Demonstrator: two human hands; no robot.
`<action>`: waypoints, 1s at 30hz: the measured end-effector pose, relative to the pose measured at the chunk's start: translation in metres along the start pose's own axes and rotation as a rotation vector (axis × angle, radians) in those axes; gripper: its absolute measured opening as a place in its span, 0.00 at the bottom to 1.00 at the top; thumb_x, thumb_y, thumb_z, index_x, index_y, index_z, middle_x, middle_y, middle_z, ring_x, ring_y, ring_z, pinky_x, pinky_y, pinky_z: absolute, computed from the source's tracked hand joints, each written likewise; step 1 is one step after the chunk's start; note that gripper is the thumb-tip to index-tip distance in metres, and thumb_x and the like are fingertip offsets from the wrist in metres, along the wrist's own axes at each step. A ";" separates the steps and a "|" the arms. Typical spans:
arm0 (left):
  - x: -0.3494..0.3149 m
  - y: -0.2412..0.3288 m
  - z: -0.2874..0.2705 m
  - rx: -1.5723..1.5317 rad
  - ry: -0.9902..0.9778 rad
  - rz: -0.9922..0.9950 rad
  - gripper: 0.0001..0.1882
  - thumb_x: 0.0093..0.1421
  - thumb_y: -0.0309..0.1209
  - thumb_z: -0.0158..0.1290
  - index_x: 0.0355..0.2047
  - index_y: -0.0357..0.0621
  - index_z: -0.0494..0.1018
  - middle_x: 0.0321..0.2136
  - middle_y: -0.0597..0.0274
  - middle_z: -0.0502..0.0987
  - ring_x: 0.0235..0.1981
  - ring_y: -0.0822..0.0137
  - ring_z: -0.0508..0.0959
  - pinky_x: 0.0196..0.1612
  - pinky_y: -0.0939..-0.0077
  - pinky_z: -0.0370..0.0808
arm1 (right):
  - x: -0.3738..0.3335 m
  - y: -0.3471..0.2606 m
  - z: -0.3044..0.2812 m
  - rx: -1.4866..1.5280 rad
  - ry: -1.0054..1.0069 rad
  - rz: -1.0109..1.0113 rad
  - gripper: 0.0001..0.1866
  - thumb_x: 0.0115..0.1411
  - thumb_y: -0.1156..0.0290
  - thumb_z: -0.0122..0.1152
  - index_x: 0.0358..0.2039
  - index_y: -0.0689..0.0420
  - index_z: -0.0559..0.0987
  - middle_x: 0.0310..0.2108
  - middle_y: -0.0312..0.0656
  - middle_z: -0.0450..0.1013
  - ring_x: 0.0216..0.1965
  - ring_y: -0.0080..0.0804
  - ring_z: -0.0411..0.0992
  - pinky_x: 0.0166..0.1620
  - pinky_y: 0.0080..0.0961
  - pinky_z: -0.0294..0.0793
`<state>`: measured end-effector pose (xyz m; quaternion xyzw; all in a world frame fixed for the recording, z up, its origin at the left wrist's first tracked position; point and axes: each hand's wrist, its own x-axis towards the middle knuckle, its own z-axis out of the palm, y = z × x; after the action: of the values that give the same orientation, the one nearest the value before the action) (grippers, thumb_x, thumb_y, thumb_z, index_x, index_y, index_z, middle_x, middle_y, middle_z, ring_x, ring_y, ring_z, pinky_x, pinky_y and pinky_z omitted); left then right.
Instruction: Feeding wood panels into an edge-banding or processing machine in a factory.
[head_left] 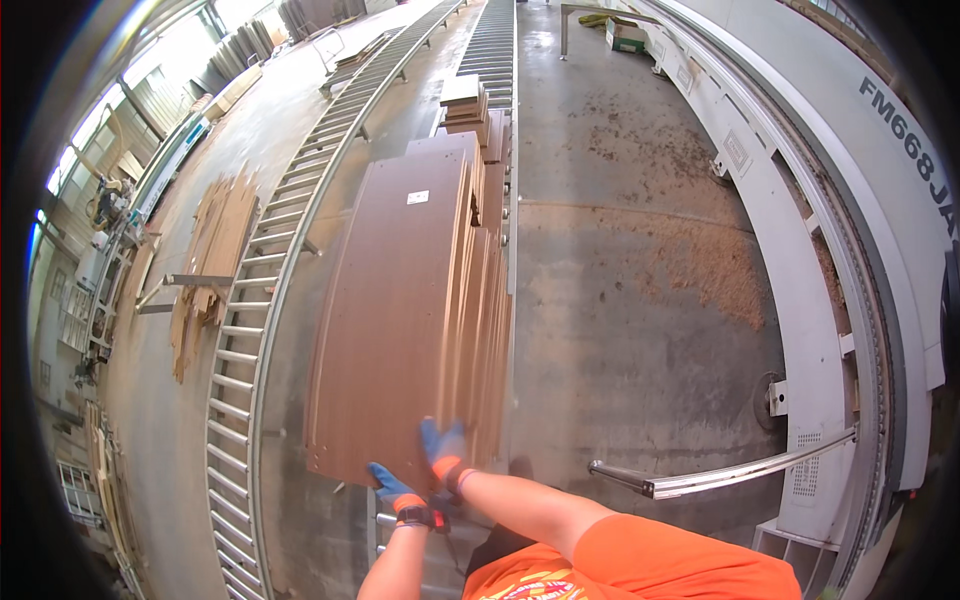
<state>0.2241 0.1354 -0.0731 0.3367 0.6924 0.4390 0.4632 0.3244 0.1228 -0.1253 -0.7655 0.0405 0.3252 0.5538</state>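
A long brown panel (385, 290) with a small white label (417, 197) lies on top of a stack of similar panels (480, 330), whose layered edges show on the right. My left hand (388, 482), in a blue and orange glove, is closed on the panel's near edge. Its underside fingers are hidden. Just to its right, my right hand (443, 442), gloved alike, rests on the panel's upper face near the same end. Its fingers are apart and blurred by motion. Both forearms come in from below.
A roller conveyor (248, 340) runs along the left side. Smaller boards (465, 100) are piled behind the stack. Wood strips (222, 230) lie farther left. On the right stands a large white machine (800, 300) with a metal bar (720, 478) jutting out. Sawdust (700, 250) covers part of the floor.
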 end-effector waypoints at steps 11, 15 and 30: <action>-0.001 0.038 0.044 0.137 0.119 -0.077 0.39 0.65 0.58 0.51 0.51 0.25 0.72 0.42 0.37 0.80 0.38 0.45 0.82 0.39 0.58 0.80 | 0.008 -0.085 -0.014 -0.236 -0.013 -0.010 0.45 0.60 0.37 0.56 0.60 0.68 0.66 0.48 0.69 0.72 0.50 0.65 0.71 0.48 0.49 0.71; 0.018 0.027 0.053 0.351 0.176 0.004 0.40 0.65 0.60 0.48 0.49 0.24 0.73 0.41 0.37 0.81 0.39 0.42 0.82 0.40 0.56 0.80 | 0.011 -0.118 -0.012 -0.258 -0.068 0.034 0.46 0.62 0.37 0.53 0.61 0.71 0.66 0.57 0.70 0.68 0.61 0.65 0.65 0.61 0.45 0.65; 0.044 0.031 0.149 0.748 -0.219 -0.004 0.37 0.67 0.53 0.49 0.71 0.61 0.51 0.59 0.35 0.66 0.50 0.48 0.79 0.49 0.61 0.80 | 0.124 -0.149 -0.001 -0.292 0.049 -0.026 0.47 0.59 0.33 0.52 0.57 0.69 0.69 0.43 0.71 0.75 0.47 0.68 0.74 0.45 0.51 0.76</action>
<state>0.3508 0.2297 -0.0878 0.5258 0.7518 0.1166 0.3803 0.4850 0.2165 -0.0697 -0.8462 -0.0036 0.3015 0.4394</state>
